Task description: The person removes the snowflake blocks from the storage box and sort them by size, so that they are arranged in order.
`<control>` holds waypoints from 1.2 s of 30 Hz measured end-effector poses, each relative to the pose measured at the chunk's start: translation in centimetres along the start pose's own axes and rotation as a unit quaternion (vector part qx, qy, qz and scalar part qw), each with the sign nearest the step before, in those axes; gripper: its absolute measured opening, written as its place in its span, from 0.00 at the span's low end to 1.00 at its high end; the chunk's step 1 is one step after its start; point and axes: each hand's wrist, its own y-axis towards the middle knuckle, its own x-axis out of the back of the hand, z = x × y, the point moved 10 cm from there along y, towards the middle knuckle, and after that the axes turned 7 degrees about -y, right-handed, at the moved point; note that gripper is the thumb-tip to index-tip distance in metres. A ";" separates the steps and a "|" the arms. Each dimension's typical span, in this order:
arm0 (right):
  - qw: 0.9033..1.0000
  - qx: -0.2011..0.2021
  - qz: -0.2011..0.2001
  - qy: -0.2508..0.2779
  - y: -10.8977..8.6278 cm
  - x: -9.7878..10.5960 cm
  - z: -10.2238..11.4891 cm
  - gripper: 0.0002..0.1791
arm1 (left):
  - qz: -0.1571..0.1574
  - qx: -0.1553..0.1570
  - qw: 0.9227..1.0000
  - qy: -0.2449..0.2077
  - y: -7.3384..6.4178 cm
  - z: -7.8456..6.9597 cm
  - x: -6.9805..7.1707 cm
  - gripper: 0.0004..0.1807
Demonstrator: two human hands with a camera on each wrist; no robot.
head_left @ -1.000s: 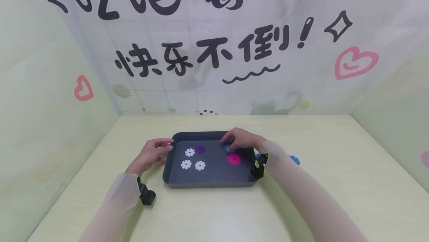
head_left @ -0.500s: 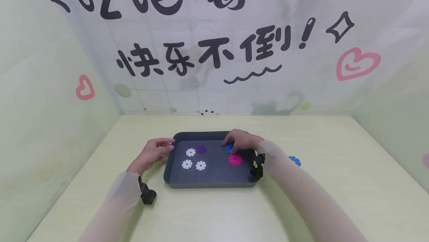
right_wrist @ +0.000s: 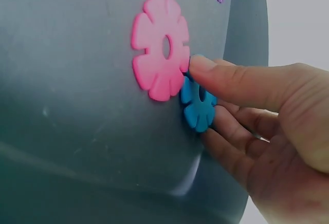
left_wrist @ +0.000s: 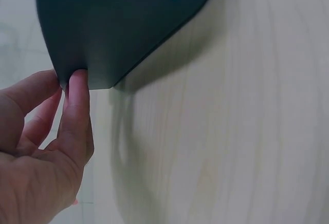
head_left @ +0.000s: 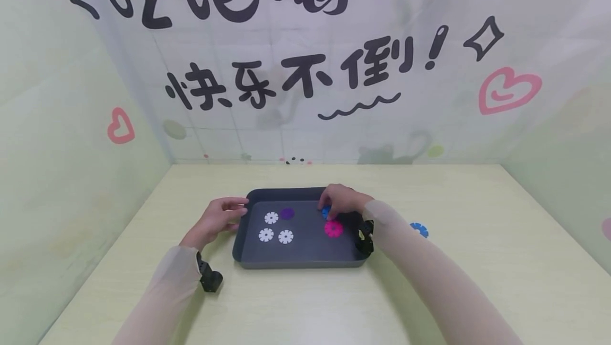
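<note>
A dark grey tray [head_left: 300,255] lies on the table. My left hand [head_left: 217,217] holds its far left corner, finger and thumb tips against the wall [left_wrist: 128,23]. Inside the tray's right part, my right hand [head_left: 342,199] pinches a blue snowflake disc [right_wrist: 199,103] between thumb and fingers, tilted up on edge. A pink snowflake disc [right_wrist: 160,49] lies right beside it, nearer the tray's front; their edges overlap in the right wrist view, and whether they touch I cannot tell. Farther left are three white snowflake discs [head_left: 265,235] and a purple one [head_left: 287,213].
Another blue snowflake disc [head_left: 420,230] lies on the pale wooden table [head_left: 286,308], right of the tray and partly behind the right sleeve [head_left: 429,260]. A printed wall sheet [head_left: 286,132] stands behind the table, with side panels left and right.
My right hand has shifted slightly to the right, still pinching the blue disc beside the pink one. The left hand stays at the tray's corner.
</note>
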 end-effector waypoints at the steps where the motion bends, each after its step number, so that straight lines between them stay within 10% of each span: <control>1: 1.000 0.002 -0.001 -0.001 0.0 0.0 0.0 0.16 | 0.000 -0.001 1.000 0.000 0.0 0.0 0.0 0.22; 22: 0.994 0.045 -0.026 0.095 -3.1 3.0 -0.8 0.07 | 0.005 -0.008 1.000 -0.001 -0.2 -0.1 -0.2 0.22; 36: 0.984 -0.037 -0.062 0.163 -11.0 5.2 -8.2 0.11 | 0.009 -0.010 1.000 0.004 -0.2 -0.1 -0.3 0.22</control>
